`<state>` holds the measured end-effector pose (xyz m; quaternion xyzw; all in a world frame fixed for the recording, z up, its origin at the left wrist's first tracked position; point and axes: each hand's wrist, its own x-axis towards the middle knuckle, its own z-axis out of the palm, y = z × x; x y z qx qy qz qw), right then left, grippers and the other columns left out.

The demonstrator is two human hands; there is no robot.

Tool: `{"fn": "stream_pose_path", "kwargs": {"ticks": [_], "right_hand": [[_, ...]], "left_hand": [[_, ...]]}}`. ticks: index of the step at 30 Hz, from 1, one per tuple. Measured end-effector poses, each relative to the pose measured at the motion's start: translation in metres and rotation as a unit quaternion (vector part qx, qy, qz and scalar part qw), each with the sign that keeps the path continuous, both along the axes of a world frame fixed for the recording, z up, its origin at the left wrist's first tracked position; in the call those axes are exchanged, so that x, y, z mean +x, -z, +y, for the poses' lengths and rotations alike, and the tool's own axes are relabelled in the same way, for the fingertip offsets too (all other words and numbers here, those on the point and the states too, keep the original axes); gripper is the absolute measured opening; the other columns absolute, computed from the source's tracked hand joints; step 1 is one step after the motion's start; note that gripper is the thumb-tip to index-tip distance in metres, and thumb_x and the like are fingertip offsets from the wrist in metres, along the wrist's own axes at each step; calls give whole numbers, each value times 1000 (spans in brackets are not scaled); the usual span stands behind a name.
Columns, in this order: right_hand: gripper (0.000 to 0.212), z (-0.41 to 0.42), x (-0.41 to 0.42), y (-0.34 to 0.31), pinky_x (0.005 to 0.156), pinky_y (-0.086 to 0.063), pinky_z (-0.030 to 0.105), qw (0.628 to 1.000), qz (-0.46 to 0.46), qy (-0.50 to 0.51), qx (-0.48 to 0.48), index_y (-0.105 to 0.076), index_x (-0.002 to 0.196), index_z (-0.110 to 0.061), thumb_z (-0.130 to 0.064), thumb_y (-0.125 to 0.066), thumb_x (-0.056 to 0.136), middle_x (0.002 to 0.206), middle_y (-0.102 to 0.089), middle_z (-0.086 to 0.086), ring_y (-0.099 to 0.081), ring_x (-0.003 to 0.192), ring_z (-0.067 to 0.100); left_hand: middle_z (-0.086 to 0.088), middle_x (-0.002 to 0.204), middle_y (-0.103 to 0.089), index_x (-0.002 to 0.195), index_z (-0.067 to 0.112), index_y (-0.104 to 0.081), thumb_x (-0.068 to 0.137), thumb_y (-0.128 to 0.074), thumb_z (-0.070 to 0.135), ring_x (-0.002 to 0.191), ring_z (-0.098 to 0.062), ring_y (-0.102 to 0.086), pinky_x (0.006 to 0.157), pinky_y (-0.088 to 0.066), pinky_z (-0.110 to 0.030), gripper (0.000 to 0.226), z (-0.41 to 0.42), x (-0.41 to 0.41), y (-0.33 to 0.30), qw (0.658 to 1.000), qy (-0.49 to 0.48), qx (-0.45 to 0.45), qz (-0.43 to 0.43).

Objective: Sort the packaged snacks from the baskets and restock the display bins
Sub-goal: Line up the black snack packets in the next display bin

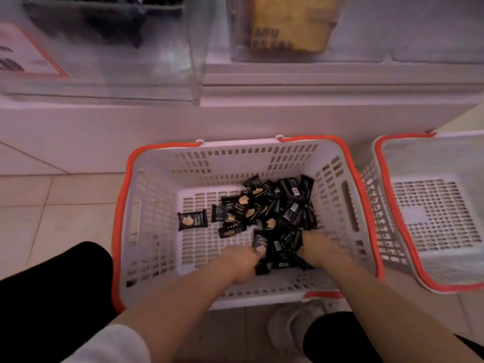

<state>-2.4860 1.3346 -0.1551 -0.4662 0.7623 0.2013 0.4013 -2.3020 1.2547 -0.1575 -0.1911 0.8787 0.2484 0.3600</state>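
Gathering: both hands are working in the near end of the pile of black snack packets (272,213). The left hand (245,263) is curling its fingers round several packets, a thumb tip showing against one wrapper; the right hand (318,244) is pressing in from 3 o'clock of that clump, its fingers buried among wrappers, so I cannot tell whether they are spreading or closing. The packets are lying in the white basket with the orange rim (154,205), heaped from the floor's centre toward 1 o'clock, with one stray packet (192,219) sitting apart at 9 o'clock. A second basket (434,205), at 3 o'clock, is showing only its slotted floor. The clear display bins (146,74) are standing on the shelf at 12 o'clock, one holding a tan package (290,22).

The step in hand appears to be scooping a handful. The next move is likely calling for both hands closing together under the clump, then lifting it clear of the rim toward 12 o'clock.
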Motion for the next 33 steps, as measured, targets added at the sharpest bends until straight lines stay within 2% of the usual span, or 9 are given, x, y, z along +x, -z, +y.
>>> {"fn": "stream_pose_path", "kwargs": {"ticks": [4, 10, 15, 19, 23, 26, 27, 29, 33], "right_hand": [[59, 1, 0, 26, 98, -40, 38, 999, 26, -27, 19, -34, 134, -4, -34, -57, 90, 135, -42, 15, -41, 126, 30], [47, -4, 1, 45, 94, -40, 37, 993, 89, -78, -9, -37, 126, -10, -26, -58, 87, 129, -47, 13, -47, 120, 29], [42, -19, -15, 39, 71, -48, 31, 978, -54, 177, -94, -47, 121, -8, -26, -60, 85, 105, -63, 12, -61, 95, 29], [7, -20, -18, 29, 56, -41, 24, 892, -169, 381, -174, -58, 89, -19, -13, -58, 84, 83, -64, 1, -58, 76, 17], [19, -23, -10, 21, 63, -51, 28, 691, -369, 603, -151, -66, 81, -15, 0, -55, 87, 73, -71, 3, -67, 64, 17], [14, -24, -3, 20, 65, -52, 28, 669, -416, 601, -138, -63, 93, -14, -2, -58, 89, 77, -75, -1, -71, 69, 16], [14, -25, 0, 19, 62, -50, 27, 668, -418, 600, -137, -62, 94, -14, -2, -58, 89, 77, -75, -2, -71, 69, 15], [14, -28, 5, 21, 55, -50, 22, 651, -422, 616, -135, -62, 94, -13, -1, -57, 89, 80, -74, 0, -70, 66, 13], [17, -34, 15, 19, 53, -50, 19, 633, -442, 625, -118, -66, 84, -12, 0, -56, 89, 74, -70, 2, -67, 60, 12]], "left_hand": [[-11, 133, -42, 136, 13, -38, 93, -42, 22, 117, -30, -46, 81, -42, -36, 43, -3, -3, 25, 996, -85, 11, -10], [-8, 147, -24, 139, 9, -29, 88, -44, 1, 133, -25, -27, 100, -39, -34, 54, -25, 8, 55, 978, -186, -92, 30], [-9, 143, -31, 142, 9, -22, 84, -54, 2, 131, -24, -30, 107, -32, -35, 67, -32, 7, 79, 958, -257, -126, 9], [-7, 136, -40, 135, 11, -35, 88, -54, 9, 124, -25, -38, 103, -33, -34, 50, -37, -2, 90, 961, -227, -160, -3], [-8, 137, -41, 127, 14, -49, 91, -46, 10, 124, -27, -38, 104, -28, -37, 36, -37, -11, 91, 966, -198, -166, -21], [-8, 127, -52, 125, 15, -54, 95, -47, 23, 116, -27, -46, 96, -36, -34, 31, -43, -11, 85, 961, -266, -75, 24], [-8, 117, -58, 120, 12, -56, 95, -49, 25, 107, -26, -53, 86, -42, -31, 29, -45, -10, 80, 941, -334, -8, 55], [-4, 91, -62, 105, 8, -61, 94, -54, 23, 87, -22, -57, 64, -43, -24, 21, -48, -3, 65, 853, -495, 131, 100], [6, 87, -61, 96, 19, -60, 92, -56, 23, 82, -12, -59, 79, -43, -28, 7, -55, 16, 40, 619, -717, 305, 98]]}}
